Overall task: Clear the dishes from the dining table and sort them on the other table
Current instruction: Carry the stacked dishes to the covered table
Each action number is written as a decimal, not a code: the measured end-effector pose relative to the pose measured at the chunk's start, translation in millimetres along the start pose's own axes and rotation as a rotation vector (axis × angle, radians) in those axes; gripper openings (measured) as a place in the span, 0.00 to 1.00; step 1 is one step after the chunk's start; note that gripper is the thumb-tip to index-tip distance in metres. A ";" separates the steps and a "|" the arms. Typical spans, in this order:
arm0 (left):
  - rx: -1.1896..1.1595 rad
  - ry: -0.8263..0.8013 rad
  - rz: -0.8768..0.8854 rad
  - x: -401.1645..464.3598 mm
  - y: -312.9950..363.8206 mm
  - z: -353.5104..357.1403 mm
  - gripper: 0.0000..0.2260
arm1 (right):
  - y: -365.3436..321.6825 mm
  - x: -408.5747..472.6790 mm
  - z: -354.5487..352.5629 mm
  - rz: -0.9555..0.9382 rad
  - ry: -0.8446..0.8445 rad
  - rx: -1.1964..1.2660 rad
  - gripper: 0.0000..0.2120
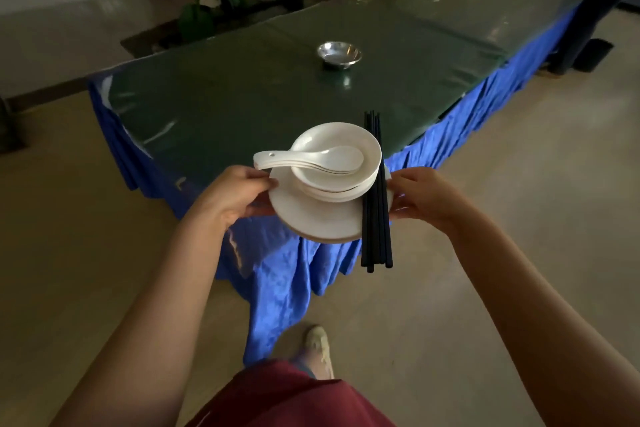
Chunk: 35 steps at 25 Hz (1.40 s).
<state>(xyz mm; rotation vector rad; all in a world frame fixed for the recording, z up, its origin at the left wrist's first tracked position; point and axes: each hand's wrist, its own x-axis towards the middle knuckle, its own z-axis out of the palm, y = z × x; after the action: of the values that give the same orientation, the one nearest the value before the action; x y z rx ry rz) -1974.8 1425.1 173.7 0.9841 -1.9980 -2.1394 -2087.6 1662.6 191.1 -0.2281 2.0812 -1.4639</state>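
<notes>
White plates point(311, 218), with stacked bowls point(346, 146), spoons point(311, 159) and black chopsticks point(375, 204) on top, were held above the table point(242, 87) corner. Left hand point(230, 198) and right hand point(422, 198) fingers gripped opposite plate rims. Steel bowl point(339, 53) sat mid-table.

stacked white plates point(322, 218) carry nested bowls point(346, 149), spoons point(311, 161) and black chopsticks point(375, 191)
</notes>
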 end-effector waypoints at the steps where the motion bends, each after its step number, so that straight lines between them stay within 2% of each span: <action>1: -0.003 0.009 0.005 13.7 4.8 6.5 0.09 | -3.4 18.1 -8.0 -0.005 -0.012 -0.005 0.10; 5: -0.033 0.054 0.026 76.9 36.4 26.8 0.09 | -26.0 99.6 -38.0 -0.019 -0.050 -0.007 0.07; 12: -0.029 0.144 0.030 166.2 89.9 44.8 0.08 | -70.6 221.4 -69.5 -0.029 -0.169 0.017 0.08; 17: -0.059 0.235 -0.009 228.7 104.8 53.3 0.07 | -88.1 318.3 -78.0 -0.021 -0.302 0.000 0.10; 24: -0.170 0.419 -0.048 320.0 121.1 80.6 0.09 | -121.1 472.1 -91.6 -0.055 -0.545 -0.134 0.07; 30: -0.180 0.561 -0.102 403.7 131.0 80.2 0.07 | -138.8 584.3 -71.4 -0.025 -0.667 -0.194 0.07; 35: -0.149 0.600 -0.113 475.1 114.9 54.1 0.05 | -126.7 660.5 -30.3 -0.016 -0.708 -0.214 0.08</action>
<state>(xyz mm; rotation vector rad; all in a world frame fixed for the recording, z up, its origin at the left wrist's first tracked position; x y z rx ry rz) -2421.6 1240.8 83.2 1.5124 -1.5050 -1.7143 -2667.8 1340.8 76.7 -0.7310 1.6351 -0.9624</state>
